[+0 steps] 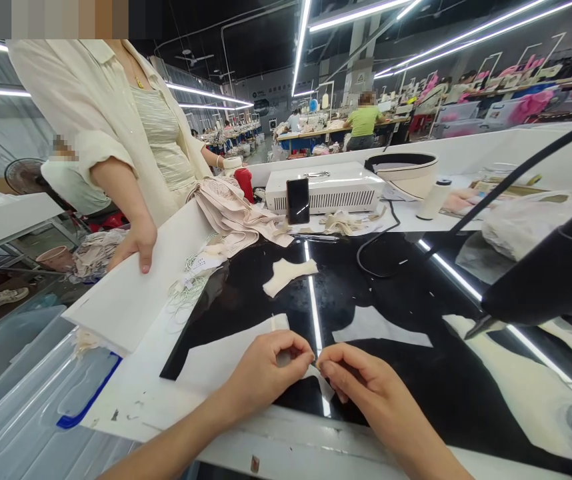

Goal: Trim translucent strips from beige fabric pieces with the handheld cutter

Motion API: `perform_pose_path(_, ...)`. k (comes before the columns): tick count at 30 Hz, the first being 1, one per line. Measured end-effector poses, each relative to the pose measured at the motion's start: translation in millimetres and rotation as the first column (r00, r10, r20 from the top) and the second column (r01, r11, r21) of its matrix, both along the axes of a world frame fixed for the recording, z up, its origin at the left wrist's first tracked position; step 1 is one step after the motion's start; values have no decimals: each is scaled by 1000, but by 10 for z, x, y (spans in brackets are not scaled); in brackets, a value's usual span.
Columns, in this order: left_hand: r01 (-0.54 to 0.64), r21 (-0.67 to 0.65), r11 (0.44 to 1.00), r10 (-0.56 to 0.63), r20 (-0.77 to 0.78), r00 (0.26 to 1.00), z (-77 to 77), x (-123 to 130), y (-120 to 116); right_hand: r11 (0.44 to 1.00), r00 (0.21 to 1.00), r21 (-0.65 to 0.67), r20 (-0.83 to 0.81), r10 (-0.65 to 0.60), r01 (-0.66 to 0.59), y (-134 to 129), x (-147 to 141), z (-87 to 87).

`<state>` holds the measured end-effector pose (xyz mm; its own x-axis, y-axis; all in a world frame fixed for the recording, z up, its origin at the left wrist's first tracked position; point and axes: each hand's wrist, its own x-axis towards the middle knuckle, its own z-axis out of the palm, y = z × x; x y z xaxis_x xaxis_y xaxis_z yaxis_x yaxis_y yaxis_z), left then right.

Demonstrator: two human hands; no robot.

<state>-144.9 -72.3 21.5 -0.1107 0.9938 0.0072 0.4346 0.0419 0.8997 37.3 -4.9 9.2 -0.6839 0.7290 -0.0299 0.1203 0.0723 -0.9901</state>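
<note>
The left hand (pixel 281 363) and right hand (pixel 359 380) each have a fingertip grip pinched closed, apparently on a small greyish-white fabric piece (pixel 325 385) at six o'clock; uneven pulling could distort its edge. At four o'clock, a straying right forearm could shift the large cream fabric panel (pixel 521 387) on the glossy black worktop (pixel 346 287). At two, an outward swing could bump the black pointed-tip tool (pixel 541 287). At twelve, the loose off-white notched fabric piece (pixel 289 275) could slide if brushed.
</note>
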Motion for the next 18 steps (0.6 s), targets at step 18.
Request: perform_pose_path(18,-18,18,1000,17,32,999,-9,-10,12,983,970,-25,169,-174,180,-141,-53,60)
